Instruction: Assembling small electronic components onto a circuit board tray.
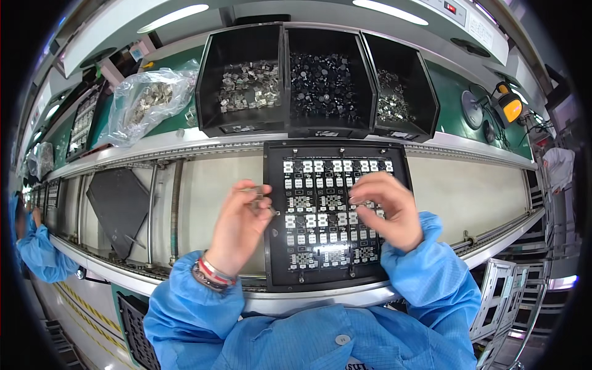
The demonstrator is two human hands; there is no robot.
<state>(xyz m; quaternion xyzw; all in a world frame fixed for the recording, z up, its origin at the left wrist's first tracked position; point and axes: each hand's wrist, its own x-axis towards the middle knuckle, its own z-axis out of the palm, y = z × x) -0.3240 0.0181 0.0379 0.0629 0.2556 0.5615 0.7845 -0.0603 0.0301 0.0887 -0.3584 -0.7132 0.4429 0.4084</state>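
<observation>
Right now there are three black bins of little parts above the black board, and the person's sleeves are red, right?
Not quite. The head view shows the three black bins above the black board, but the sleeves are blue, not red.

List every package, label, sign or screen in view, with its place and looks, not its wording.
Clear plastic bag: upper left on the green shelf, crumpled, holding small metal parts.
White labels: small strips on the black bins' front edges.
White panel: top right, overhead, with a red spot.
</observation>
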